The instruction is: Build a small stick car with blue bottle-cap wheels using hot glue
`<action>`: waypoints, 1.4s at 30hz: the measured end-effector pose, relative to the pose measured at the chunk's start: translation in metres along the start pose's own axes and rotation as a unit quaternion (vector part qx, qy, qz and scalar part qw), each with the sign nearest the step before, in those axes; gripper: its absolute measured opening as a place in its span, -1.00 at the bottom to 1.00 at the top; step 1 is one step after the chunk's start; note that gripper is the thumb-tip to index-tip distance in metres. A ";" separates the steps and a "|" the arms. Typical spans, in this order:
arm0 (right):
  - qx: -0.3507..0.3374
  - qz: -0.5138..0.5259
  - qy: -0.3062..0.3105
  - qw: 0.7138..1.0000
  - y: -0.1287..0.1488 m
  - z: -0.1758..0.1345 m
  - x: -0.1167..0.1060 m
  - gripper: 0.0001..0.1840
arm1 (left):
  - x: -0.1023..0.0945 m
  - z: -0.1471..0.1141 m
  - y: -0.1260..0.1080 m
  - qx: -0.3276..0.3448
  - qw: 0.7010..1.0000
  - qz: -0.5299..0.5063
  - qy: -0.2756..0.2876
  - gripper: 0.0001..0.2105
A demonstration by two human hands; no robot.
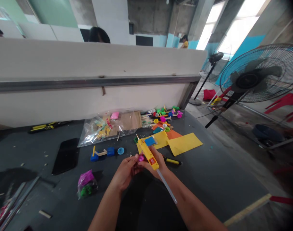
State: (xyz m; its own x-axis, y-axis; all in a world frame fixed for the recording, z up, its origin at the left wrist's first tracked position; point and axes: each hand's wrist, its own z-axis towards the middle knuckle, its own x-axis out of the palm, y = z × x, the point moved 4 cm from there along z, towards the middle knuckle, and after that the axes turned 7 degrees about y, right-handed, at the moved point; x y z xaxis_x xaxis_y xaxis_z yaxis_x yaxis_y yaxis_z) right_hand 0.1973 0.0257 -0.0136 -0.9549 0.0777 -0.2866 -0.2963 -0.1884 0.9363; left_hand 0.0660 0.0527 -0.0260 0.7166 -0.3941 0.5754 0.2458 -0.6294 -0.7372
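My right hand (pixel 158 162) is wrapped round a yellow glue gun (pixel 147 153) with a long clear glue stick (pixel 167 186) out of its back end. The gun's nozzle points away from me, to the upper left. Close beside it, my left hand (pixel 125 170) pinches a small purple piece (pixel 141 158), mostly covered by fingers; its exact kind does not show. Fingers of my right hand also come close to that piece. Just past the hands lie a blue piece (pixel 150 141) and yellow sheets (pixel 186 144). A yellow-and-black cutter (pixel 172 161) rests right of my right hand.
A clear bag (pixel 91 130) of small parts and a heap of colourful plastic pieces (pixel 163 112) lie along the back panel. Left are a black phone (pixel 66 155), blue parts with sticks (pixel 102 153), and a small bag (pixel 86 183). A fan (pixel 251 80) stands right.
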 end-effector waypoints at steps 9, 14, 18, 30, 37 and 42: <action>-0.001 0.035 -0.002 0.999 0.008 0.001 -0.001 -0.62 | -0.002 0.000 0.002 -0.004 1.000 -0.029 -0.001 -0.73; -0.001 0.042 0.008 0.999 0.006 0.000 0.000 -0.58 | 0.001 0.001 0.006 -0.011 0.997 -0.071 0.005 -0.79; 0.006 0.049 0.008 0.999 0.003 0.000 0.002 -0.59 | 0.001 0.001 0.006 -0.007 0.998 -0.068 0.002 -0.77; 0.022 0.059 -0.005 0.998 -0.004 -0.002 0.007 -0.56 | -0.003 0.001 0.014 -0.017 0.994 -0.111 -0.020 -0.82; 0.000 0.059 -0.021 0.998 0.008 0.000 0.006 -0.61 | -0.005 0.000 0.021 -0.030 0.987 -0.156 -0.003 -0.84; -0.010 0.098 -0.048 0.994 0.022 -0.002 0.002 -0.68 | -0.017 -0.002 0.007 0.030 0.980 -0.197 -0.015 -0.87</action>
State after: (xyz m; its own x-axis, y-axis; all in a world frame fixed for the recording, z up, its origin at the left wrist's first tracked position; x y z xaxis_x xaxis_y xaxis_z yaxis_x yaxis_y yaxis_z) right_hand 0.1891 0.0202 0.0062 -0.9883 0.1308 -0.0784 -0.1069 -0.2279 0.9678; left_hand 0.0543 0.0539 -0.0403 0.5772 -0.1072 0.8096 0.5453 -0.6874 -0.4798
